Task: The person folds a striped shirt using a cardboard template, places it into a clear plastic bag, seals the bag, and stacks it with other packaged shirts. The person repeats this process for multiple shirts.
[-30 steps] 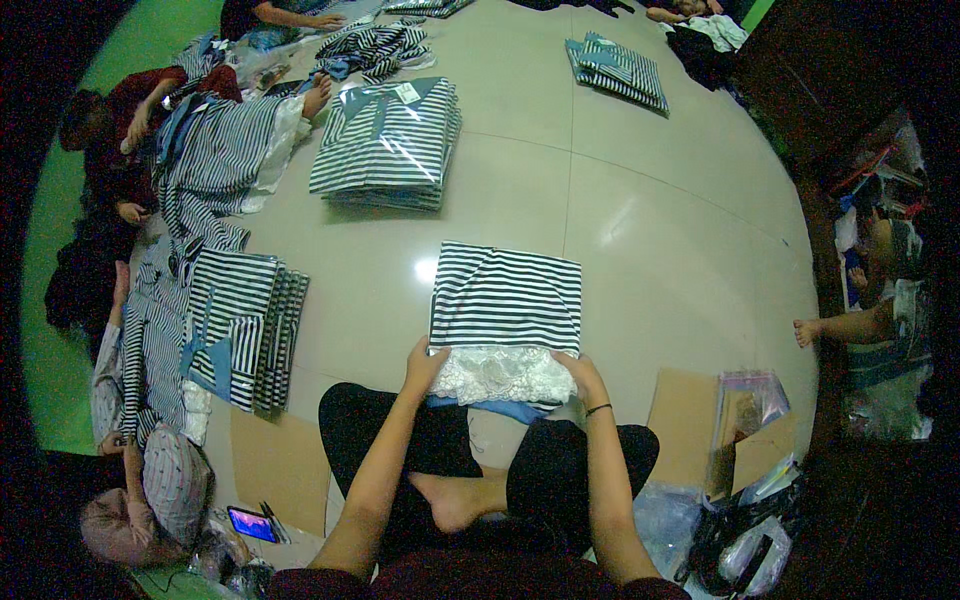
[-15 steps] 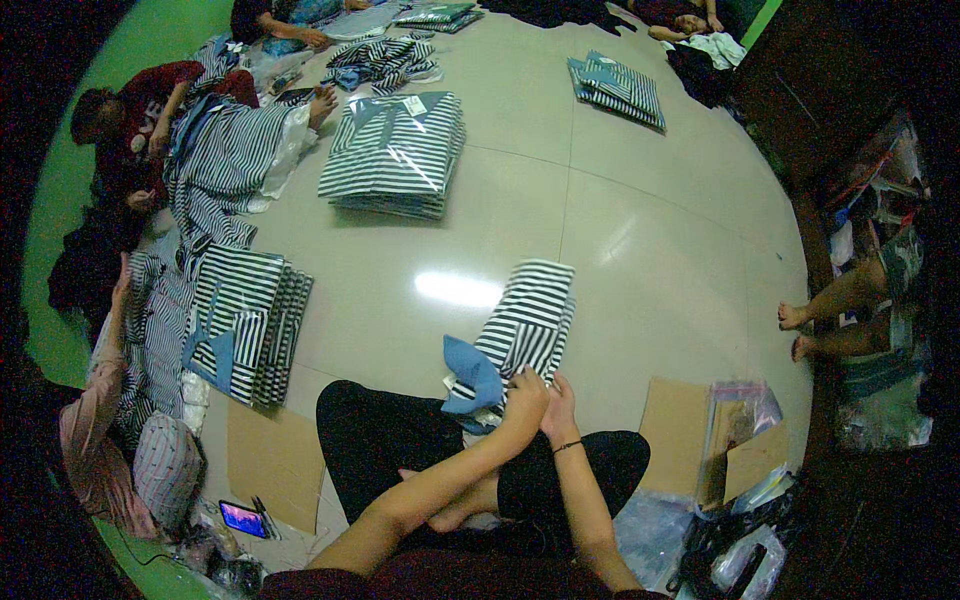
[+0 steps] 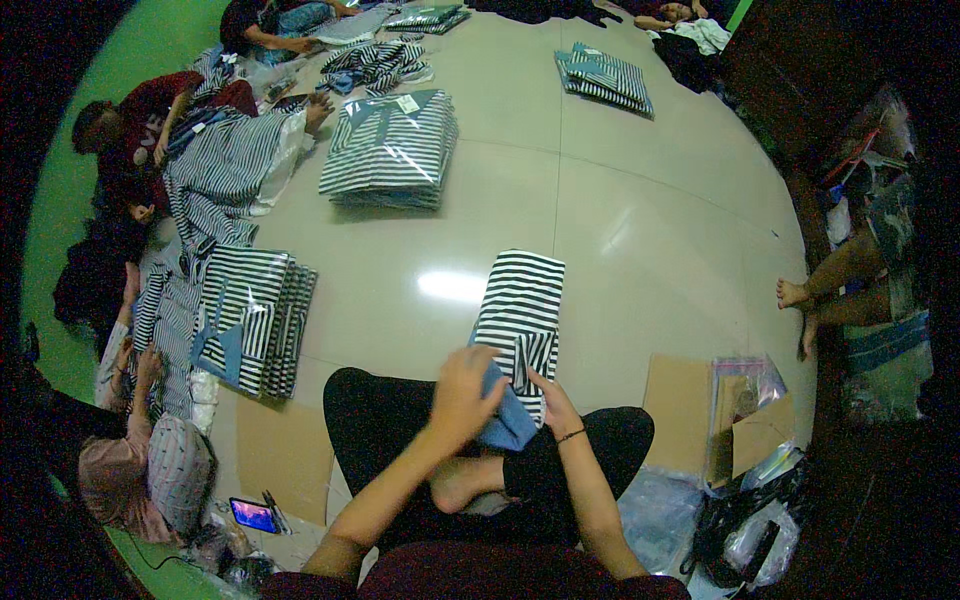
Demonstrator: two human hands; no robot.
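A black-and-white striped shirt (image 3: 517,295) with a blue collar part (image 3: 510,420) is folded into a long narrow shape in front of my crossed legs. Its lower end lies over my lap, and the striped end reaches forward onto the floor. My left hand (image 3: 465,398) grips the shirt at its left edge, with bent fingers over the blue part; some fingertips are hidden in the cloth. At the opposite edge my right hand (image 3: 553,405) holds the striped cloth, thumb on top and the other fingers mostly out of sight.
Stacks of bagged striped shirts stand at left (image 3: 245,325), ahead (image 3: 388,150) and far right (image 3: 605,78). Cardboard (image 3: 285,455) and a lit phone (image 3: 253,515) lie left; clear plastic bags (image 3: 650,515) lie right. Several people sit around, including one with loose striped cloth (image 3: 225,165).
My left hand has moved left from beside my right hand onto the blue part, which is now turned down toward me. The striped end lies straighter and flatter.
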